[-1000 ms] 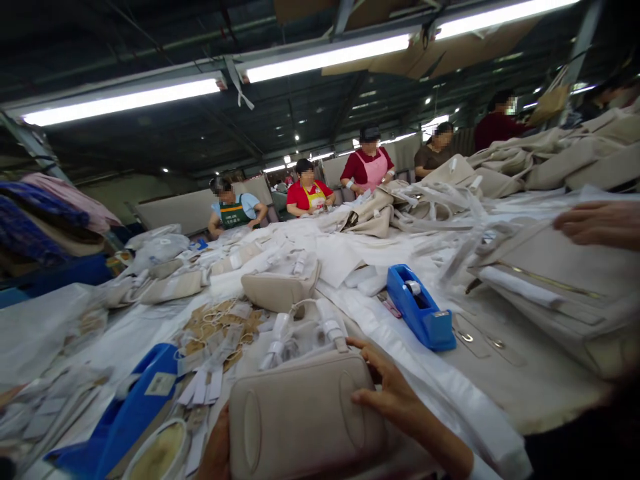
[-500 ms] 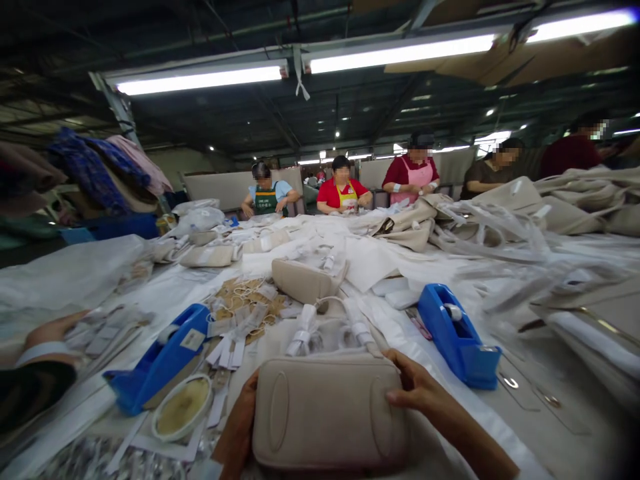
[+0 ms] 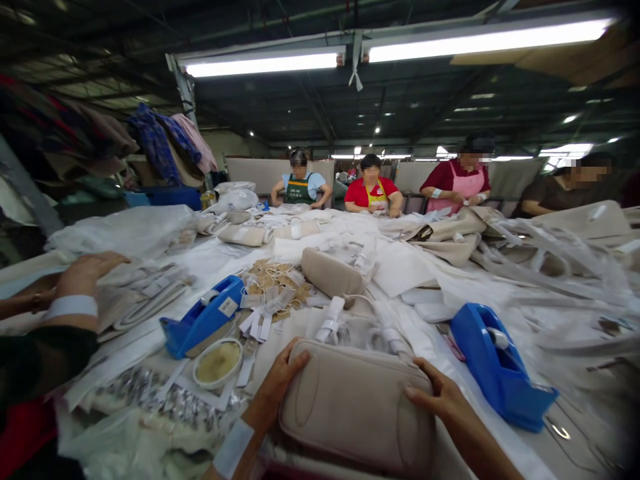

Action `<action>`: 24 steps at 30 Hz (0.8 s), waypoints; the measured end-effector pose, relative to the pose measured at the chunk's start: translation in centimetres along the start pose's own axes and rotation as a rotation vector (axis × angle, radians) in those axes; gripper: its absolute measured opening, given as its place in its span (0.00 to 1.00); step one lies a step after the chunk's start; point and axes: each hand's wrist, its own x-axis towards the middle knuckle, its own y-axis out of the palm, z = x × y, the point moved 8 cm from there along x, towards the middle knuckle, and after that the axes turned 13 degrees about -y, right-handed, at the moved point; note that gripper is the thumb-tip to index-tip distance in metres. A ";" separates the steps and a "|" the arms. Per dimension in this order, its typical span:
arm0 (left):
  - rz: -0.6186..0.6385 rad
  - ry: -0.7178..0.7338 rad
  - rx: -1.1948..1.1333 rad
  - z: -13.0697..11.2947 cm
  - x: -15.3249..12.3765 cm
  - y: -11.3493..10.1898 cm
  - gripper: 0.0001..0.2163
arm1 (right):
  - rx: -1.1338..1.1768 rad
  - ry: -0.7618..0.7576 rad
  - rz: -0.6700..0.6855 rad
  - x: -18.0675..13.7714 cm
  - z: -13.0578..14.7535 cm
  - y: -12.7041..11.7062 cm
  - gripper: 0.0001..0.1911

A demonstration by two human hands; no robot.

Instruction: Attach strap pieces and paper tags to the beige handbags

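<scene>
A beige handbag [image 3: 357, 407] lies in front of me, its flat base with two oval outlines turned towards me. My left hand [image 3: 280, 377] grips its left end, thumb on the near face. At the right end my right hand [image 3: 433, 390] is closed on the upper corner, thumb pressed to the base and fingers behind. The fingers behind the bag are partly hidden. White-wrapped handle ends [image 3: 330, 320] stick out beyond the bag's far edge. Just past them rests a second beige bag [image 3: 331, 272].
Blue tape dispensers stand left [image 3: 205, 317] and right [image 3: 500, 367]. Paper tags [image 3: 270, 300] with strings and a round tub [image 3: 218, 363] lie left. A co-worker's arm [image 3: 75, 293] reaches in at far left. Wrapped bags [image 3: 550, 240] are piled right; several people work across the table.
The view has swung left, so everything sits further right. My left thumb now shows on the bag's near face, and the bag is slightly tilted. The co-worker's hand at left has lifted off the stack.
</scene>
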 end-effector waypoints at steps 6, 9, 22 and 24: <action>-0.001 -0.011 0.022 -0.2 0.1 -0.2 0.17 | -0.109 0.008 -0.056 -0.1 1.1 0.4 0.29; -0.033 -0.011 0.007 -0.1 0.0 -0.2 0.17 | -0.135 0.016 -0.092 -0.1 1.1 0.4 0.31; -0.343 0.128 0.232 0.1 0.3 -1.6 0.16 | -0.329 -0.019 -0.014 0.3 -1.8 0.1 0.26; -0.362 0.138 0.254 0.3 0.4 -1.8 0.15 | -0.354 -0.052 -0.018 0.5 -1.7 0.4 0.23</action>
